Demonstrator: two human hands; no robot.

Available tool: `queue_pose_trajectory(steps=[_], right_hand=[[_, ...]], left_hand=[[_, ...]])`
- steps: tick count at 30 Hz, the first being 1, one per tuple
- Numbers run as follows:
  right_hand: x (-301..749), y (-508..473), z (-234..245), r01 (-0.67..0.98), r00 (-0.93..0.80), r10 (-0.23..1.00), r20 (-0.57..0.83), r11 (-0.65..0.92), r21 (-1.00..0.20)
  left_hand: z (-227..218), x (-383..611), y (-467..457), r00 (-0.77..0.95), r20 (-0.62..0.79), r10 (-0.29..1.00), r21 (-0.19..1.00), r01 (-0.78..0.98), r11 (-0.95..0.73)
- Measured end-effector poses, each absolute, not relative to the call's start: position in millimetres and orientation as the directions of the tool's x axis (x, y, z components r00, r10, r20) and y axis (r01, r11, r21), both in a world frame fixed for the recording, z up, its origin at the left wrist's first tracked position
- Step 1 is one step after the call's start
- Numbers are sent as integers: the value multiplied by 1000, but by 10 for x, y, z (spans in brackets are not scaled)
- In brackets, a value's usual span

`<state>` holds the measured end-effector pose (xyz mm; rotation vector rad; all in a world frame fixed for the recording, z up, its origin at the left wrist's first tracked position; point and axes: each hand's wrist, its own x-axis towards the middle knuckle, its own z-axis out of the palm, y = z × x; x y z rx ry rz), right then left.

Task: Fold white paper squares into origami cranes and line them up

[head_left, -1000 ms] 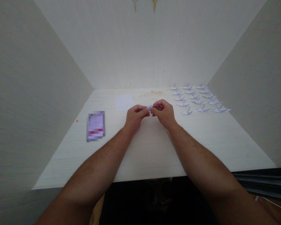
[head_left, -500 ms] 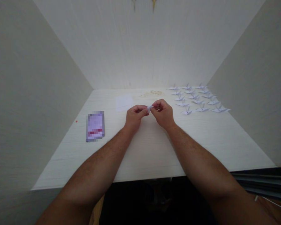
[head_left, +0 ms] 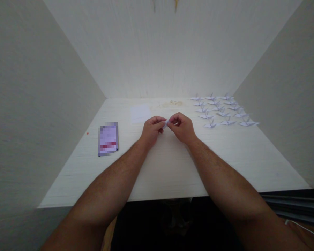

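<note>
A small folded white paper is pinched between my two hands over the middle of the table. My left hand grips its left side between thumb and fingers. On the other side, the thumb and fingertips of my right hand close on the right end. Much of the paper is hidden by my fingers, so its exact folded shape cannot be made out. To the right of my right hand, several white origami cranes stand in rows. Behind my left hand lies a flat stack or sheet of white paper.
A phone-like device with a pixelated screen lies on the left of the white table. A brownish stain marks the table's back, and a small red spot its left edge. White walls close in the back and both sides.
The view has shifted slightly. The folded paper has turned a little between my fingers, and my hands stay pinched on it.
</note>
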<state>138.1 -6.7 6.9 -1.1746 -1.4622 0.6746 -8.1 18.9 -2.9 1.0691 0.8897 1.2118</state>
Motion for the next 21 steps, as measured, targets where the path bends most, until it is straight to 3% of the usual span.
queue_pose_trajectory(steps=[21], right_hand=[[1392,-61,98,247,34,935,353,335,-909]], left_hand=[[-23,-134,214,276,-7,961,912,-393,120]])
